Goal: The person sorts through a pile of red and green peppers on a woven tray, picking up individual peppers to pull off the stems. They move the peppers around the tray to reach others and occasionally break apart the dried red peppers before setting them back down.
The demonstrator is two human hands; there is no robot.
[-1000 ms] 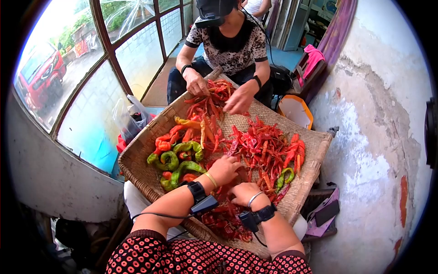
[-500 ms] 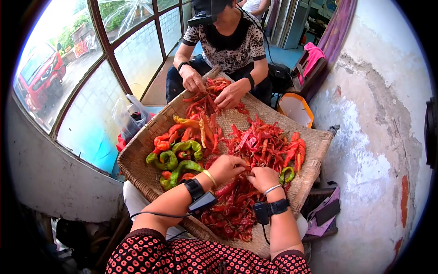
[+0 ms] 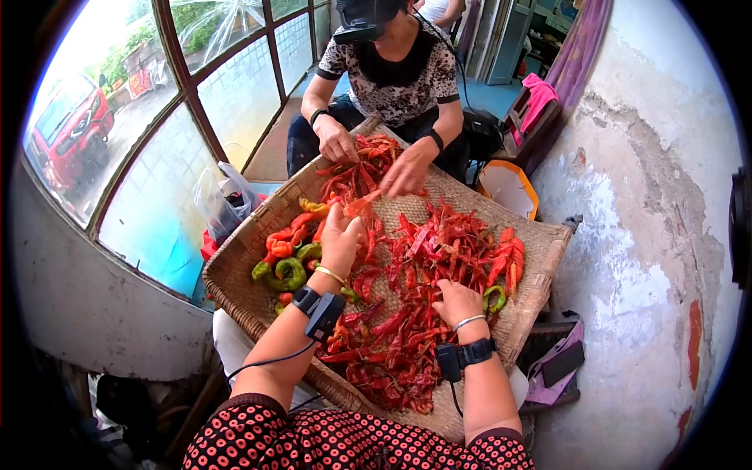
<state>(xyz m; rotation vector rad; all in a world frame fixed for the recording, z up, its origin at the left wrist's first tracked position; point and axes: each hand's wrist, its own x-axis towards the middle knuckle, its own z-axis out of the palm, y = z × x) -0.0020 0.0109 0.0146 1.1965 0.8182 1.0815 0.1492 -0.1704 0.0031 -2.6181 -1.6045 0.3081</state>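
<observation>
A wide woven basket (image 3: 235, 301) holds red dried chili peppers (image 3: 399, 345) in loose piles. My left hand (image 3: 341, 243) is raised over its left-middle part, fingers closed on the end of an orange-red chili pepper (image 3: 364, 204) that points toward the co-worker's hand (image 3: 409, 168). Below and left of it lie curled green peppers (image 3: 288, 274) and plump red ones (image 3: 279, 247). My right hand (image 3: 459, 304) rests at the near edge of the right-hand pile (image 3: 450, 243), fingers curled down among the peppers; what they grip is hidden. Beside it sits a small green pepper (image 3: 494, 299).
Across the basket a person (image 3: 399, 78) sits with their other hand (image 3: 337, 141) at the far pile. An orange-rimmed white bin (image 3: 509, 188) stands beyond the right side, near the wall (image 3: 627, 235). Plastic bags (image 3: 219, 200) lie left, beneath the windows.
My left hand has moved up and left, from beside my right hand toward the far side. My right hand has barely shifted. The co-worker's hand has reached closer to my left hand.
</observation>
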